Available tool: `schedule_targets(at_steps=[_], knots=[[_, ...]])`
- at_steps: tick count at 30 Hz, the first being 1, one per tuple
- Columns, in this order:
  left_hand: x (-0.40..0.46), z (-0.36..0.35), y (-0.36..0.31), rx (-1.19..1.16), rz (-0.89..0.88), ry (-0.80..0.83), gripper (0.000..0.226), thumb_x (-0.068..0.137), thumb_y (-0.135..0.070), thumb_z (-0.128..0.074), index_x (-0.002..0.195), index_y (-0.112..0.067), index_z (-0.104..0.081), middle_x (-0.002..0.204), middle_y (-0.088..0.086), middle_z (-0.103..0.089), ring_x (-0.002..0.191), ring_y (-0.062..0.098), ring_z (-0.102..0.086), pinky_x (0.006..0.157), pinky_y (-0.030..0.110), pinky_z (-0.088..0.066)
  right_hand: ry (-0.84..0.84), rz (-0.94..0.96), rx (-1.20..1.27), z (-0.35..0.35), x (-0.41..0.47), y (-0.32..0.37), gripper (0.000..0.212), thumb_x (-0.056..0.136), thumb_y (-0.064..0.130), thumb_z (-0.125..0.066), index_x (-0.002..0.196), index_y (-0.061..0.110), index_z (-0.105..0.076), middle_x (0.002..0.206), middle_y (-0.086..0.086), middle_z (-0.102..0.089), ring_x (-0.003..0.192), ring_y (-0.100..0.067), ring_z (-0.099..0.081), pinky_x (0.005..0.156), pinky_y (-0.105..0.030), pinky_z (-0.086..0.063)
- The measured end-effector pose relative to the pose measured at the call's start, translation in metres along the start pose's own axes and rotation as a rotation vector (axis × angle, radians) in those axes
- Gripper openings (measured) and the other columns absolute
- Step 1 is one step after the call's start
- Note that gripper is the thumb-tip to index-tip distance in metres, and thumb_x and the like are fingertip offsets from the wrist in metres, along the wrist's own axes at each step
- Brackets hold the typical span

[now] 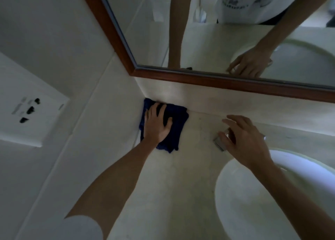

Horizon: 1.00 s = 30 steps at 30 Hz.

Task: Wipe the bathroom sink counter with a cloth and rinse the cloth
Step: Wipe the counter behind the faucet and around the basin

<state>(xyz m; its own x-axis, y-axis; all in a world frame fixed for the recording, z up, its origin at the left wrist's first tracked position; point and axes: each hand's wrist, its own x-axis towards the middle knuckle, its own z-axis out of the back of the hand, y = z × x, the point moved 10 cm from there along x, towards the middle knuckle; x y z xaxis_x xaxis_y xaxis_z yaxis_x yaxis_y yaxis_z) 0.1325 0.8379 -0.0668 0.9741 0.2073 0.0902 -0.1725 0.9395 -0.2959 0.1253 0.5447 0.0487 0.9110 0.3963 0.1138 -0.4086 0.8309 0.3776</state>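
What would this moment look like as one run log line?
step: wiping counter corner | left hand: flat on blue cloth | right hand: at a small metal object, grip unclear | rinse: not yet

Dark blue cloth (175, 129) is lying flat and a bit rumpled in the back left corner of the pale stone counter (181, 176), its far edges touching both walls (nearer edge is bunching up unevenly). White sink basin (253, 200) is sitting on the counter to the right, well apart from the cloth, rim rounded, bowl looking dry from here.
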Motion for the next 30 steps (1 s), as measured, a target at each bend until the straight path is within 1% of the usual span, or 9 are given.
schedule_targets(at_steps=[2,4,7,11,14,16,20,24,30], knots=[[-0.003,-0.007,0.002,0.051,-0.036,0.052,0.065,0.098,-0.052,-0.036,0.154,-0.02,-0.033,0.16,0.015,-0.03,0.145,0.036,-0.029,0.121,0.055,-0.021,0.014,0.021,-0.035,-0.003,-0.001,0.002,0.043,0.091,0.03,-0.067,0.128,0.009,-0.063,0.133,-0.012,-0.06,0.124,-0.031,-0.052,0.093,-0.048,-0.05],[-0.012,-0.013,0.007,0.084,-0.045,0.102,0.074,0.096,-0.06,-0.029,0.159,-0.022,-0.027,0.164,0.013,-0.024,0.152,0.034,-0.019,0.125,0.052,-0.012,0.041,0.026,-0.11,-0.008,-0.002,0.003,0.049,0.088,0.03,-0.07,0.132,0.01,-0.059,0.139,-0.012,-0.055,0.125,-0.033,-0.052,0.093,-0.05,-0.049],[-0.03,-0.014,0.013,0.073,-0.03,0.14,0.081,0.092,-0.068,-0.028,0.16,-0.026,-0.022,0.167,0.007,-0.018,0.155,0.029,-0.011,0.126,0.047,-0.006,0.046,-0.03,-0.153,-0.01,-0.008,-0.005,0.056,0.089,0.038,-0.068,0.135,0.01,-0.055,0.138,-0.016,-0.052,0.121,-0.037,-0.053,0.09,-0.051,-0.05],[-0.06,-0.008,0.021,0.042,-0.018,0.128,0.077,0.094,-0.065,-0.034,0.159,-0.025,-0.025,0.168,0.004,-0.018,0.155,0.027,-0.012,0.126,0.049,-0.008,-0.009,0.016,-0.181,-0.009,-0.015,-0.007,0.049,0.091,0.04,-0.06,0.132,0.013,-0.057,0.122,-0.014,-0.058,0.112,-0.036,-0.054,0.078,-0.049,-0.051],[-0.09,-0.001,0.027,0.036,-0.055,0.118,0.073,0.096,-0.058,-0.038,0.159,-0.021,-0.028,0.166,0.007,-0.023,0.153,0.03,-0.018,0.123,0.054,-0.018,-0.003,0.027,-0.224,-0.009,-0.014,-0.005,0.041,0.09,0.039,-0.057,0.123,0.013,-0.059,0.112,-0.014,-0.06,0.11,-0.036,-0.054,0.071,-0.047,-0.052],[-0.11,0.002,0.032,0.041,-0.043,0.125,0.072,0.097,-0.056,-0.039,0.159,-0.021,-0.027,0.166,0.007,-0.023,0.153,0.029,-0.018,0.123,0.053,-0.02,0.011,0.017,-0.235,-0.01,-0.014,-0.005,0.039,0.09,0.039,-0.057,0.119,0.013,-0.06,0.109,-0.015,-0.059,0.109,-0.036,-0.053,0.068,-0.046,-0.052],[-0.154,0.007,0.039,0.059,-0.025,0.116,0.071,0.098,-0.056,-0.039,0.159,-0.021,-0.026,0.166,0.005,-0.023,0.154,0.027,-0.017,0.123,0.051,-0.02,0.036,0.008,-0.215,-0.009,-0.014,-0.006,0.039,0.092,0.04,-0.056,0.12,0.013,-0.058,0.11,-0.016,-0.057,0.114,-0.037,-0.049,0.07,-0.045,-0.05],[-0.202,0.009,0.051,0.09,0.017,0.128,0.071,0.1,-0.056,-0.036,0.16,-0.023,-0.022,0.168,0.001,-0.017,0.156,0.022,-0.01,0.126,0.044,-0.014,0.066,0.002,-0.188,-0.012,-0.012,-0.007,0.041,0.095,0.042,-0.052,0.124,0.014,-0.055,0.117,-0.016,-0.055,0.121,-0.036,-0.044,0.073,-0.047,-0.049],[-0.258,0.019,0.058,0.124,0.019,0.119,0.069,0.1,-0.053,-0.037,0.16,-0.022,-0.023,0.168,0.001,-0.019,0.156,0.021,-0.011,0.125,0.045,-0.017,0.071,0.025,-0.143,-0.01,-0.013,-0.005,0.041,0.096,0.04,-0.052,0.125,0.011,-0.054,0.12,-0.019,-0.054,0.126,-0.039,-0.04,0.076,-0.048,-0.048]])
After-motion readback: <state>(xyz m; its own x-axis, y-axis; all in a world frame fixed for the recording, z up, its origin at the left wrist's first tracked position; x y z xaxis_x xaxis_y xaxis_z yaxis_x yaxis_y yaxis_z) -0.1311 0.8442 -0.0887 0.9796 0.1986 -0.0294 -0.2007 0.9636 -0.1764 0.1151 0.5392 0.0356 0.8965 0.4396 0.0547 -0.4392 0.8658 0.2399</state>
